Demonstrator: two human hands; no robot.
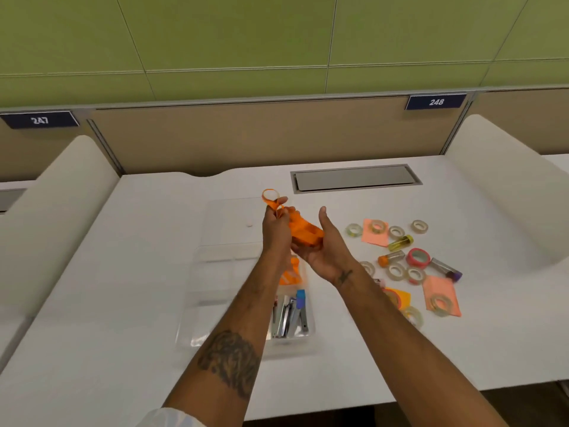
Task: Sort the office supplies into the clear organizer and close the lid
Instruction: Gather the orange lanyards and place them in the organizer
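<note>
The clear organizer (197,318) lies on the white desk with its lid (229,217) open toward the back. One compartment holds several staplers (291,315); another holds orange items (291,277). Above the organizer, my right hand (326,248) cradles an orange tape dispenser (303,232) in its palm. My left hand (277,229) pinches an orange ring-shaped piece (270,196) at the dispenser's far end. Loose tape rolls (395,271), small tubes (400,242) and sticky notes (440,295) lie scattered to the right.
A grey cable hatch (355,178) is set into the desk behind the supplies. White padded dividers (55,192) rise on both sides, and a beige partition (246,134) closes the back.
</note>
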